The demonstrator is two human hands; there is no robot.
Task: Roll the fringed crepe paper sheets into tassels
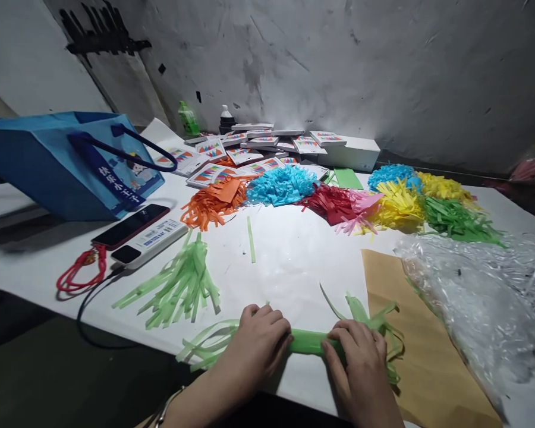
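A light green fringed paper strip is rolled into a tight tube at the table's front edge. My left hand grips its left end and my right hand grips its right end. Loose green fringes spread out past both hands. A finished green paper tassel lies flat to the left, a little farther back. A single green paper sliver lies alone in the middle of the white table.
Piles of orange, blue, red, pink, yellow and green fringed paper lie across the back. Small boxes, a blue tote bag, a phone, a power bank, brown paper and crumpled clear plastic surround them.
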